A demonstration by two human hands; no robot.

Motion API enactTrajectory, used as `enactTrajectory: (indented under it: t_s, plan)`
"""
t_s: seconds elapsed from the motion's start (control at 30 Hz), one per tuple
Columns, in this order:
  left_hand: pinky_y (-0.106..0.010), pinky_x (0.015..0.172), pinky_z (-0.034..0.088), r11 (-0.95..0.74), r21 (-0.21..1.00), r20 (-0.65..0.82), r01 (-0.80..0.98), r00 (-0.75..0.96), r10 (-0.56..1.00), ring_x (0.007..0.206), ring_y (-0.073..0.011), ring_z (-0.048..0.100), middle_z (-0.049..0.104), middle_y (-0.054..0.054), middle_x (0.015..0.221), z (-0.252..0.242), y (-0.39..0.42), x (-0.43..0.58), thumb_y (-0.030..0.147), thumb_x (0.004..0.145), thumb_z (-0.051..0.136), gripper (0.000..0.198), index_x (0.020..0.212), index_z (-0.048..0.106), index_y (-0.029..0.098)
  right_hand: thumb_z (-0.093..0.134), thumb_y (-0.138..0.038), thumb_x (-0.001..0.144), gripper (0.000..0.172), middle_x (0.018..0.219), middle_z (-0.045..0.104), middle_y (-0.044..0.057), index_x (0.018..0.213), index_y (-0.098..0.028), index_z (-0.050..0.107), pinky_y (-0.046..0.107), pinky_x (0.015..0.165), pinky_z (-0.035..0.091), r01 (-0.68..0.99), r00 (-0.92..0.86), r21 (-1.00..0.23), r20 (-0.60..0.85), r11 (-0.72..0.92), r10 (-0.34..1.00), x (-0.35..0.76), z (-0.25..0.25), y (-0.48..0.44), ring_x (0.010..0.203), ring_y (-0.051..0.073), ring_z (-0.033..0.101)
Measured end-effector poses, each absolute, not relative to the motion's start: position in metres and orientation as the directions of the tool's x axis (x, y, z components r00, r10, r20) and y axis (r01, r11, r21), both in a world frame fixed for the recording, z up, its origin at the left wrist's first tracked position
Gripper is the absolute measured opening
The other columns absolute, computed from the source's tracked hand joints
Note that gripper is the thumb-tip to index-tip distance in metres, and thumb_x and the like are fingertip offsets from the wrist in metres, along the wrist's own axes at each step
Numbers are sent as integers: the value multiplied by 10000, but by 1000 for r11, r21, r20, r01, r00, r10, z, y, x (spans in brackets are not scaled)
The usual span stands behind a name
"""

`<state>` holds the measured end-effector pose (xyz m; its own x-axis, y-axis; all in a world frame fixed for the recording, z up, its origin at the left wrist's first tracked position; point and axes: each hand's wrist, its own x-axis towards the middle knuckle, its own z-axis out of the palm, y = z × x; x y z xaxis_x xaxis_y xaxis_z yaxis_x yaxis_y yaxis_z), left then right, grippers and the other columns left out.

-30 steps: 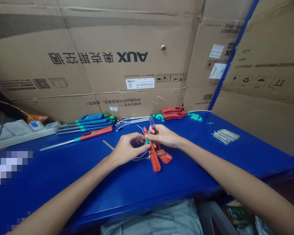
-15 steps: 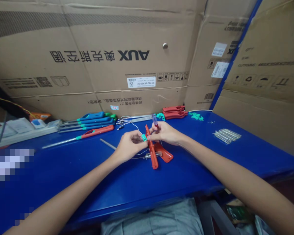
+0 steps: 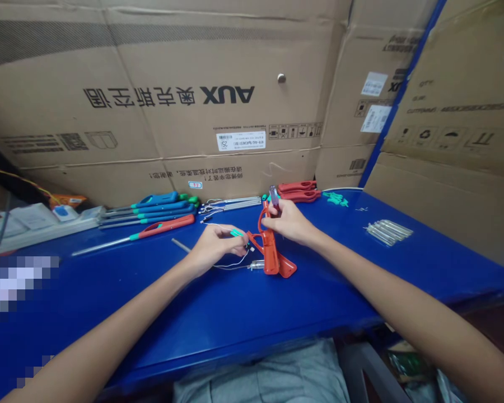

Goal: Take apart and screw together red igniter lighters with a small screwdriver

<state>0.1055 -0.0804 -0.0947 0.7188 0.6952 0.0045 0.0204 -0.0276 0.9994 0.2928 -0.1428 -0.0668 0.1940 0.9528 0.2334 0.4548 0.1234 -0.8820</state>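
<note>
My left hand (image 3: 212, 247) is closed, pinching a small green plastic piece (image 3: 237, 233), with a thin white wire trailing beside it. In my right hand (image 3: 293, 224) is an orange-red lighter shell half (image 3: 271, 258), tilted so its broad end points down. The same hand also holds a screwdriver with a clear purplish handle (image 3: 273, 194), its tip hidden. Below lies another orange-red shell half (image 3: 288, 267), flat on the table. A small clear gas tank (image 3: 257, 264) rests to its left, partly covered by the held shell. A metal tube (image 3: 180, 244) sticks out behind my left hand.
Blue-handled lighters (image 3: 163, 210) and a red lighter (image 3: 168, 225) lie at back left, by a white power strip (image 3: 37, 221). Metal rods with wires (image 3: 243, 204), red shells (image 3: 300, 196) and green pieces (image 3: 336, 198) line the back. Clear tanks (image 3: 388, 231) sit right.
The shell half in my right hand has turned and moved slightly right, away from my left hand. My left hand has shifted a little left with the green piece.
</note>
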Motion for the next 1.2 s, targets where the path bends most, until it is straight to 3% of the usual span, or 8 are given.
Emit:
enactTrajectory:
  t_s: [0.13,0.2,0.37,0.5,0.63,0.77,0.93,1.2]
  plan:
    - [-201,608,534,47,998,-60,38,725,687,598,-117,622,657,-66,683,-95,-78,104,280,647,761,271,798,675,72,519,-89,604,234,556,396,-36,586,-167,300,239,539,272,785,255,-619,370,33,893,316,-57,-142,541,85,362]
    - [-211,604,537,119,993,-97,21,716,691,623,-139,639,662,-73,696,-94,-78,104,294,629,789,330,846,667,76,539,-77,610,240,547,411,-27,580,-168,319,247,530,257,866,250,-492,287,-81,925,327,-55,-142,536,94,364]
    - [-260,690,560,181,983,-148,34,731,666,757,-194,676,686,-120,889,-90,-71,100,319,634,797,395,923,659,87,611,-111,647,239,607,489,7,616,-173,382,252,510,279,876,304,-376,-54,-301,951,345,-62,-139,546,116,428]
    - [-325,824,551,6,982,-153,189,776,612,901,-221,663,678,-135,990,-85,-58,88,371,685,750,379,939,679,98,636,-132,663,233,645,516,32,625,-169,409,263,525,273,906,295,-297,-67,-301,953,346,-68,-137,551,122,428]
    - [-324,825,541,-155,953,-130,260,813,568,875,-199,662,687,-109,979,-81,-50,79,309,646,763,344,921,677,121,584,-214,750,278,585,449,-3,591,-164,362,253,543,264,907,94,-419,127,-32,987,324,-73,-140,551,99,374]
    - [-280,764,530,-269,922,-83,277,822,563,799,-169,658,699,-84,896,-79,-48,78,227,588,762,298,849,656,127,608,-285,734,289,590,460,-25,609,-160,379,233,538,277,817,-148,-545,123,191,981,292,-79,-147,548,87,380]
    - [-264,773,517,-332,907,-34,257,833,553,814,-151,641,679,-61,891,-81,-44,77,176,587,726,279,848,636,131,620,-190,708,234,641,498,-23,629,-153,403,222,560,295,808,-223,-536,109,246,969,277,-88,-151,588,89,433]
    - [-249,654,509,-272,934,-37,231,821,570,730,-137,610,625,-34,829,-68,-45,70,152,592,681,249,824,587,148,635,-135,660,129,649,478,-34,685,-133,509,212,593,348,692,-121,-678,230,248,966,279,-95,-147,595,85,469]
